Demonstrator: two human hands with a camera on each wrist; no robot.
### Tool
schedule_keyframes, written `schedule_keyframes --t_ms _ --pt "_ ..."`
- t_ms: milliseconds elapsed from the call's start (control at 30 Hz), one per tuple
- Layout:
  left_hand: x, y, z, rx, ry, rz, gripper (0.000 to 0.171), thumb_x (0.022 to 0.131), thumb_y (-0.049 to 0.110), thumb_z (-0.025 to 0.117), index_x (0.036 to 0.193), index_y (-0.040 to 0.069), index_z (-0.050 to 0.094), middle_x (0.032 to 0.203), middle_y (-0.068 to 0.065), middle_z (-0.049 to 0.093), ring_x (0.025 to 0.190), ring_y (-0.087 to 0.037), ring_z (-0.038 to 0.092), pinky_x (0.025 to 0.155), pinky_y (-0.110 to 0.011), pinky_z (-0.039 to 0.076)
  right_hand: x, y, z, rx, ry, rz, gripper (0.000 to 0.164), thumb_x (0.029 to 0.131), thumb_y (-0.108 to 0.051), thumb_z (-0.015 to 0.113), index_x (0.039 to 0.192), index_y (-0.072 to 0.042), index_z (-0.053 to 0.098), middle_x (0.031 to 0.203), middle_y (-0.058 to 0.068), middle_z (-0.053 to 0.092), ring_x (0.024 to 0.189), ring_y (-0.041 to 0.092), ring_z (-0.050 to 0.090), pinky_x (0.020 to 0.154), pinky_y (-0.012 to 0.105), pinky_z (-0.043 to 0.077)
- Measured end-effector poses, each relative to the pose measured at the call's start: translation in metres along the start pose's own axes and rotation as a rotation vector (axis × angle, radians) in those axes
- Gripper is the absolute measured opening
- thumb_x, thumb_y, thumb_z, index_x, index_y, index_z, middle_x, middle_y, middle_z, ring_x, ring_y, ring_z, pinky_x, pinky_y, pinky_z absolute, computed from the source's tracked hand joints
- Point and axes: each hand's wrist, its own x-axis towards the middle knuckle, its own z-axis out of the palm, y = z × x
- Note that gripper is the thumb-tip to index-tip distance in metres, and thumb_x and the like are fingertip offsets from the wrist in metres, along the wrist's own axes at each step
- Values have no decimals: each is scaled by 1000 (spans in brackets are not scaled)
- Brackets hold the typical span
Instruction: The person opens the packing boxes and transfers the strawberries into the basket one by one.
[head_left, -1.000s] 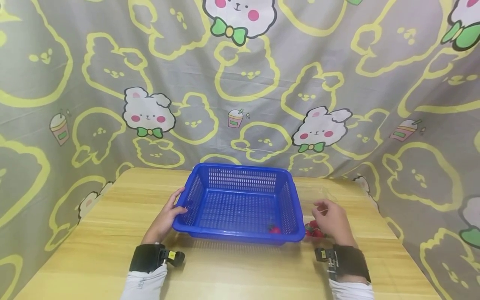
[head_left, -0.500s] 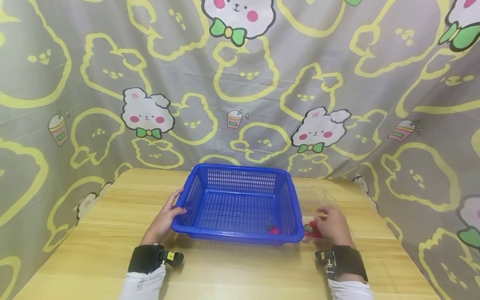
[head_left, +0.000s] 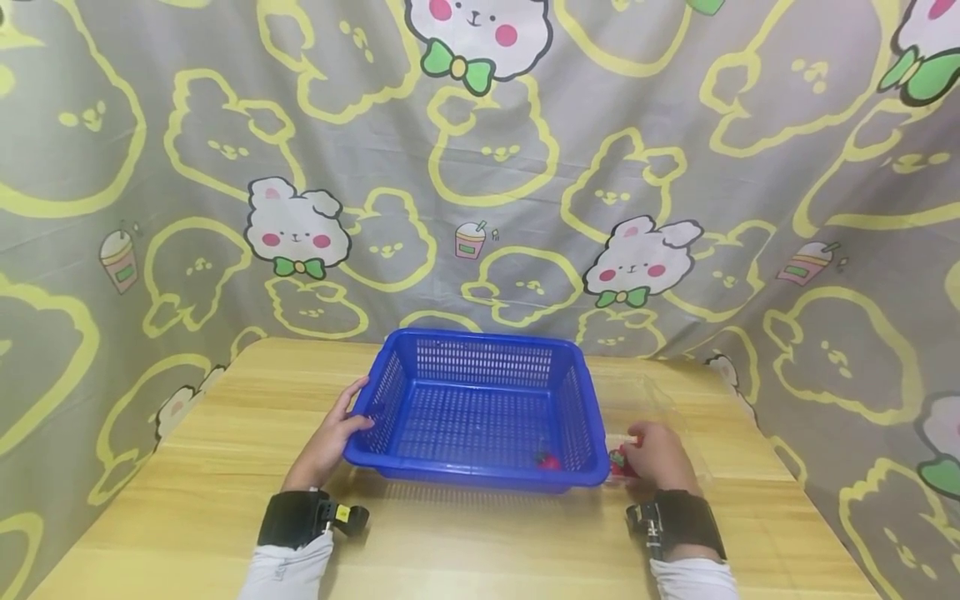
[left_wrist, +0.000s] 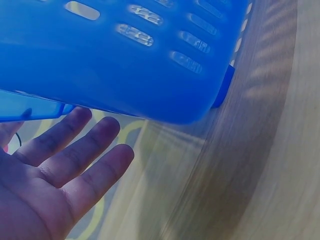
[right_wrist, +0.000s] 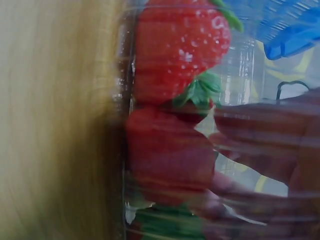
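Note:
A blue plastic basket (head_left: pixel 480 477) with slotted walls stands on the table, one red strawberry (head_left: pixel 550 461) in its near right corner. My left hand (head_left: pixel 333 439) holds the basket's left rim, thumb over the edge. In the left wrist view, several straight fingers (left_wrist: pixel 95 180) of that hand stretch below the rim. To the right of the basket, my right hand (head_left: pixel 660 460) reaches into a clear plastic box (head_left: pixel 626 387). Its fingertips close round a strawberry (right_wrist: pixel 170 155) among others, blurred behind the box wall; another strawberry (right_wrist: pixel 180 50) lies beside it.
The wooden table (head_left: pixel 480 550) extends around the basket and box. A grey curtain (head_left: pixel 420 150) with cartoon rabbits hangs behind and along both sides. Each wrist carries a black strap (head_left: pixel 686 525) with a small camera.
My right hand has moved down from above the clear box to the strawberries inside it, fingers now around one. The left hand and the basket have stayed in place.

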Motion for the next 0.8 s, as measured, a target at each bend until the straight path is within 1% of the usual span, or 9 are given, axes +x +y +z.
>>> schedule_keyframes --t_ms 133,300,533,800 --pt "0 -1 1 -23 -3 5 73 93 5 46 156 22 13 140 -34 34 108 -40 56 82 -45 54 1 1 2 -25 -1 -14 36 82 -7 66 111 13 62 95 25 66 89 37 63 81 55 48" --pt "-1 0 3 -37 -6 3 73 93 5 46 156 23 13 139 -34 34 105 -37 58 79 -43 55 3 2 4 -40 -7 -10 32 81 -5 67 108 12 64 93 23 67 87 36 63 81 55 48" --pt "-1 0 3 -44 -5 -6 73 93 6 46 156 24 13 140 -33 33 107 -39 57 80 -44 55 5 1 5 -24 -32 36 32 79 2 64 109 12 63 96 25 67 90 38 63 82 55 48" --pt "0 -1 1 -8 24 -18 72 93 8 47 155 26 16 143 -31 32 115 -44 51 87 -46 52 8 -3 4 -68 -46 16 32 77 2 64 106 14 62 94 26 65 89 39 62 84 56 47"
